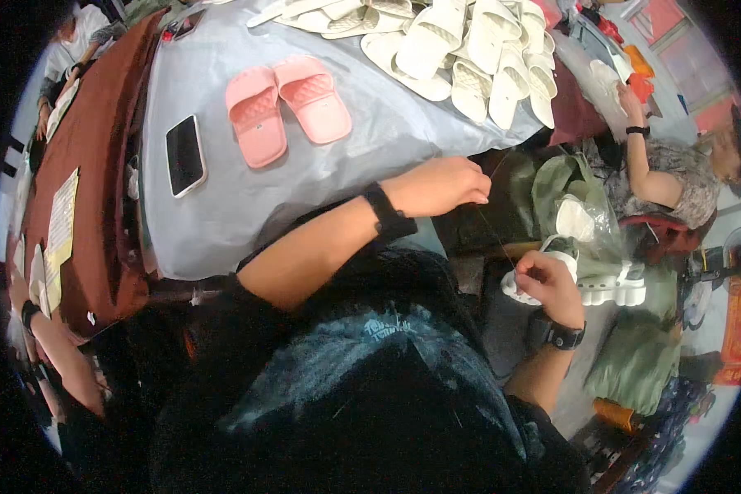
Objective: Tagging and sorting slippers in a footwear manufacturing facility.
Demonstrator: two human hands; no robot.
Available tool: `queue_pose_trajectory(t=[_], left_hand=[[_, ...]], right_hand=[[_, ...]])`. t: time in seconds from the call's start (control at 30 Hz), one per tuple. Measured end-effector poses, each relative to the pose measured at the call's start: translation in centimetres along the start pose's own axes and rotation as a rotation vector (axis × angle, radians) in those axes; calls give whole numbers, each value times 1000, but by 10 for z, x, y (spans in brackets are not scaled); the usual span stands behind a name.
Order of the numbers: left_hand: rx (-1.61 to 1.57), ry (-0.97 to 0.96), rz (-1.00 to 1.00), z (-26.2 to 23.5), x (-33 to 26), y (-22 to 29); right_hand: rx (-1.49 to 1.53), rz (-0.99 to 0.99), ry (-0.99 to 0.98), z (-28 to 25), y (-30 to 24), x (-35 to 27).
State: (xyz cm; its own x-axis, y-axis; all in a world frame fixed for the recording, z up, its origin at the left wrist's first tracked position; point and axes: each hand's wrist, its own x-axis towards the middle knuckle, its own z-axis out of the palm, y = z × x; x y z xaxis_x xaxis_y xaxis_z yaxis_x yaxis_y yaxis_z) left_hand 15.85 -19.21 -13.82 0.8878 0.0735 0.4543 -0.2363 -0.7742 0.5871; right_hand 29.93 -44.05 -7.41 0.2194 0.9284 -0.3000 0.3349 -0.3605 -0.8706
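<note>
My left hand [440, 188], with a black band at its wrist, is out past the near edge of the cloth-covered table, fingers pinched together. Lower and to the right, my right hand [549, 288] is also closed in a pinch. A thin thread [499, 235] runs between the two hands, and its ends are too fine to follow. White chunky clogs [613, 288] lie beyond my right hand, partly hidden by it. Beside them is a clear plastic bag [584, 221] with something whitish in it. A pair of pink slide sandals [259, 115] sits on the table.
A pile of cream slides [486, 49] covers the table's far right. A white-edged phone [186, 156] lies at left on the grey cloth [210, 239]. A brown-covered table [99, 239] bears paper sheets. Co-workers' arms show at both sides; green bags [634, 354] are at right.
</note>
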Motion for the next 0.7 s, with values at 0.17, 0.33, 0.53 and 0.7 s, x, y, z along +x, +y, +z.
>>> queue_pose_trajectory(t=[0.17,0.33,0.53,0.7], left_hand=[[-142,-49,-96,-52,-50,31],[-31,159,-257,-100,-115,82],[464,675,-594,-108,-180,118],[597,785,-788,-101,-188,108]], right_hand=[[-74,-157,88,-6,-13,10],[-333,-406,99,10,-49,75],[-520,-803,18,79,-117,187],[-705,-1062,-33,138,-139,275]])
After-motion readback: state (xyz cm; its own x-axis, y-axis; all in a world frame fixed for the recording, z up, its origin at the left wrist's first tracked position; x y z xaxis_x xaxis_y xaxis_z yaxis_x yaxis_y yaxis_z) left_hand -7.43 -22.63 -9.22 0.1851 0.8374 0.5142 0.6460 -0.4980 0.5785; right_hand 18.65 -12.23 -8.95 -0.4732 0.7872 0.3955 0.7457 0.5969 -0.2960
